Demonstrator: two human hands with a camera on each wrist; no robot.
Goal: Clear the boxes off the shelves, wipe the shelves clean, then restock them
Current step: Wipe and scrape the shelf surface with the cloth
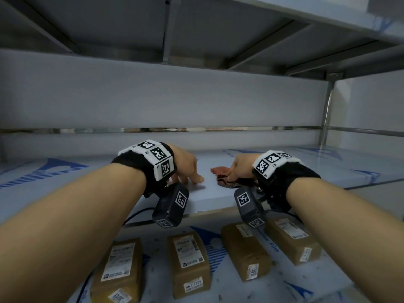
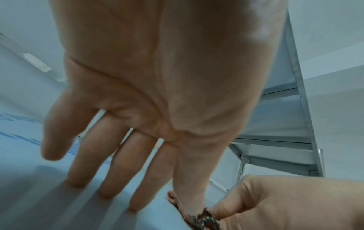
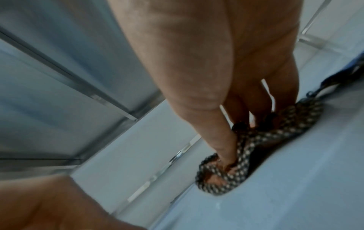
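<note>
Head view: right hand pinches the crumpled red-and-checked wiping cloth down onto the pale film-covered metal shelf, set to scrub, I'd say. Left hand, at the cloth's 9 o'clock, lies relaxed, fingertips bracing (holding nothing). Four brown cardboard boxes sit at 6 o'clock, one shelf lower.

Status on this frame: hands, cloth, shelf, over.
Left hand open, fingertips on the shelf. Right hand grips the cloth there. Four boxes on the lower shelf; nothing in the way.
</note>
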